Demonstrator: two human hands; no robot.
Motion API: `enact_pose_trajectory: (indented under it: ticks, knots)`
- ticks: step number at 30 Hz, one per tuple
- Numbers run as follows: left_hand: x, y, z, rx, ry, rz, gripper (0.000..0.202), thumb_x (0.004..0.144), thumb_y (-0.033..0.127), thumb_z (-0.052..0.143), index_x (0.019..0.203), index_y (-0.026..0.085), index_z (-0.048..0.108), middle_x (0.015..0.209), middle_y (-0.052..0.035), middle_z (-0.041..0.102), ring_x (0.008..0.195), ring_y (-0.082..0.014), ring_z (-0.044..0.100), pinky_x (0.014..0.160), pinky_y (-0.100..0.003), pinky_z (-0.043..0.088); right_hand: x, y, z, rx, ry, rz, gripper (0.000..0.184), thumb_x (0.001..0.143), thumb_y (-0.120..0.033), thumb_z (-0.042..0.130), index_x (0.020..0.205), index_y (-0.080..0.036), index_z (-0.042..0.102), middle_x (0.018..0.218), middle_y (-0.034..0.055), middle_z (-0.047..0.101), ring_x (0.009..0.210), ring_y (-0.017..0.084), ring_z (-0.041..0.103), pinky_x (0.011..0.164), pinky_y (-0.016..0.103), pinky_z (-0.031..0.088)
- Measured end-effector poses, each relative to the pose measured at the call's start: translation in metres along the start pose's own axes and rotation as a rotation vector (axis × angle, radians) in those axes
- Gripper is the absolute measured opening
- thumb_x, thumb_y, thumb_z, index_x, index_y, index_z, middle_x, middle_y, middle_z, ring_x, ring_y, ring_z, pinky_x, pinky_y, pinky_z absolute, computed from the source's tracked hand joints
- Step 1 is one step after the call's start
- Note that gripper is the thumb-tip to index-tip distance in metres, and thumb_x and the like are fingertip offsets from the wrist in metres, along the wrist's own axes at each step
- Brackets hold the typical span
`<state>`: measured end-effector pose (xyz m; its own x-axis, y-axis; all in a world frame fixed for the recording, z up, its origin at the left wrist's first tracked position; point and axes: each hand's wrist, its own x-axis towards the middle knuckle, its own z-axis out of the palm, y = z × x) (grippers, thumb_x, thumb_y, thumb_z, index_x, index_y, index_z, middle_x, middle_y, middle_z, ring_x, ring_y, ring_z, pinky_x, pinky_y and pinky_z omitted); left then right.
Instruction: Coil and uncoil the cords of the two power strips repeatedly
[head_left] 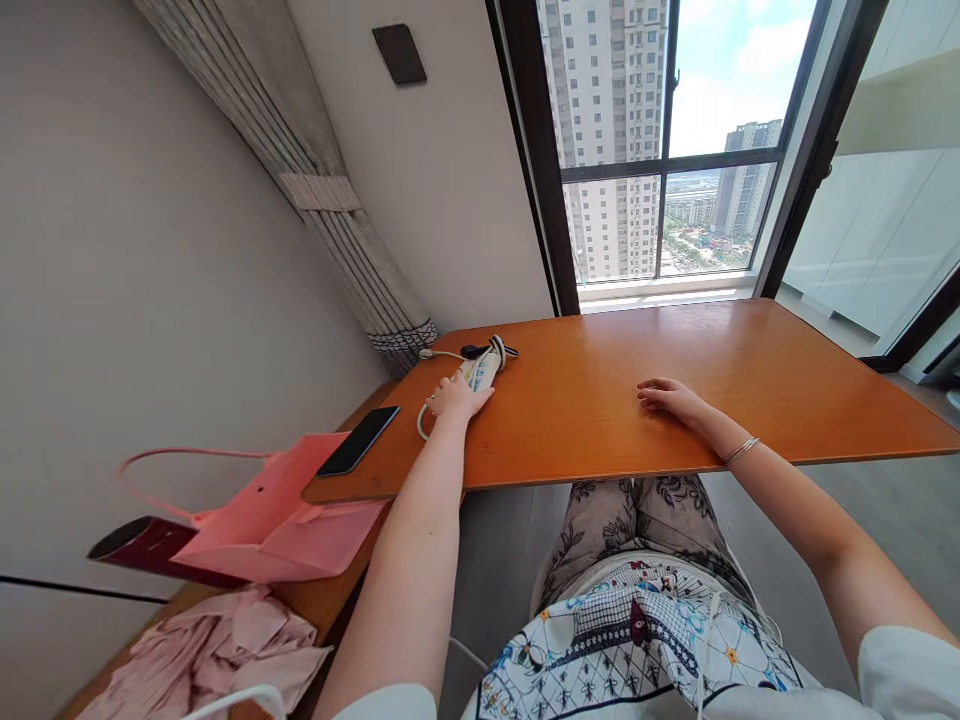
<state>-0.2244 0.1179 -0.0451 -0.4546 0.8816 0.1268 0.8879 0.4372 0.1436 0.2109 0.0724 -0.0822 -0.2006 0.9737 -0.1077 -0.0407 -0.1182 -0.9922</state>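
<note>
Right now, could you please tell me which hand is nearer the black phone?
Left: the left hand is on the white corded item, right of the phone; the right hand is farther right, at the table.

I see a blk phone [358, 440] on the table's [570, 400] L edge nr the near corner, pink bag [262, 520] by that corner, curtain [322, 195] by far L corner, window [664, 165] past far edge.

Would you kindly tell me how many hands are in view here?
2: the left hand is on the white corded item, and the right hand is over the wooden table, with nothing visible in it.
</note>
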Motion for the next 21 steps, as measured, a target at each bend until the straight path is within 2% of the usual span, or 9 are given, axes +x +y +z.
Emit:
enact_pose_trajectory:
  ticks: [3,6,8,11,15,17,19,21]
  knots:
    - [0.0,0.005,0.006,0.049,0.058,-0.007,0.106,0.073,0.066,0.064,0.155,0.007,0.032,0.154,-0.0325,0.038,0.144,-0.0481,0.036,0.114,-0.066,0.027,0.0,0.0,0.0,-0.028,0.009,-0.003,0.018,0.082,-0.021,0.074,0.099,-0.017,0.07,0.094,0.0074,0.073,0.077,0.013,0.068,0.074,0.024,0.058]
    - [-0.006,0.011,0.011,0.06,0.163,0.052,0.115,0.069,0.062,0.07,0.157,0.004,0.024,0.162,-0.0327,0.022,0.151,-0.0468,0.02,0.12,-0.066,0.013,-0.006,-0.001,0.001,-0.155,0.001,-0.037,0.022,0.082,-0.024,0.073,0.103,-0.017,0.069,0.103,0.0091,0.072,0.082,0.015,0.068,0.079,0.029,0.058]
    - [-0.015,0.018,0.015,0.034,0.228,0.156,0.112,0.073,0.057,0.068,0.158,0.004,0.019,0.165,-0.0311,0.013,0.154,-0.0451,0.014,0.122,-0.064,0.007,-0.014,-0.001,0.0,-0.299,-0.015,-0.112,0.026,0.083,-0.027,0.072,0.108,-0.018,0.069,0.113,0.0102,0.07,0.09,0.017,0.068,0.085,0.032,0.058]
    - [-0.032,0.035,0.022,-0.064,0.287,0.364,0.094,0.083,0.047,0.06,0.158,0.006,0.021,0.167,-0.0264,0.01,0.155,-0.0407,0.014,0.125,-0.058,0.005,-0.031,0.002,-0.004,-0.556,-0.002,-0.279,0.035,0.086,-0.033,0.067,0.118,-0.02,0.066,0.125,0.0112,0.065,0.108,0.021,0.065,0.096,0.037,0.054]
    - [-0.056,0.067,0.036,-0.248,0.269,0.482,0.08,0.085,0.045,0.06,0.153,0.011,0.034,0.165,-0.0228,0.022,0.154,-0.0359,0.021,0.125,-0.052,0.015,-0.054,0.013,-0.011,-0.972,0.112,-0.434,0.043,0.09,-0.041,0.062,0.127,-0.021,0.063,0.134,0.0144,0.06,0.126,0.028,0.056,0.11,0.048,0.042]
    - [-0.066,0.081,0.041,-0.342,0.254,0.497,0.07,0.088,0.043,0.058,0.148,0.012,0.041,0.161,-0.0226,0.03,0.152,-0.035,0.028,0.124,-0.052,0.022,-0.062,0.02,-0.014,-1.155,0.211,-0.432,0.046,0.092,-0.046,0.059,0.13,-0.02,0.063,0.139,0.0162,0.058,0.136,0.034,0.048,0.116,0.058,0.03]
    - [-0.076,0.089,0.045,-0.439,0.228,0.57,0.055,0.091,0.039,0.054,0.14,0.014,0.049,0.155,-0.0202,0.042,0.146,-0.0327,0.038,0.12,-0.05,0.03,-0.068,0.028,-0.016,-1.252,0.297,-0.391,0.048,0.095,-0.05,0.054,0.131,-0.02,0.063,0.144,0.0166,0.056,0.142,0.037,0.04,0.118,0.065,0.022]
    - [-0.082,0.09,0.046,-0.527,0.2,0.675,0.041,0.093,0.033,0.05,0.13,0.017,0.056,0.146,-0.0165,0.052,0.133,-0.0284,0.053,0.114,-0.045,0.04,-0.071,0.033,-0.018,-1.27,0.331,-0.357,0.049,0.097,-0.052,0.049,0.131,-0.02,0.063,0.146,0.0168,0.055,0.144,0.037,0.038,0.117,0.066,0.022]
